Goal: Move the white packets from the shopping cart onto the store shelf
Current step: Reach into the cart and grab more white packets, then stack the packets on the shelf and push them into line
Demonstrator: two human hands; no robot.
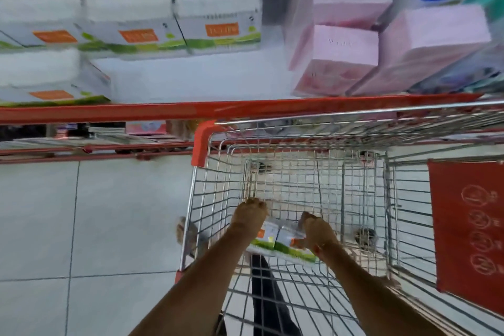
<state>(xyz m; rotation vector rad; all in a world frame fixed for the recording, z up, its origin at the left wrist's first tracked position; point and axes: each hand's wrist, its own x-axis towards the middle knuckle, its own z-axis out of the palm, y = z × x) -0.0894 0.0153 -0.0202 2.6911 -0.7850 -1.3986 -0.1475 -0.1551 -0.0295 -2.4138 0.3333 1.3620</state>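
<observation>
Two hands are seen reaching into the wire shopping cart [362,142] over a pale tiled floor [95,226]: the left hand [249,217] and right hand [317,230] are pressed against opposite ends of the white packets [281,240] low in the basket. More packets are stacked on the red-edged store shelf [191,82], blurred. Fingertips are hidden.

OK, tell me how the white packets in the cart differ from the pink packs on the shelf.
The white packets are white with green and orange print; the pink packs are plain pink. The white packets lie low in the cart, held between the left hand and right hand; the pink packs sit untouched, stacked on the shelf. Both look like soft wrapped bundles.
</observation>
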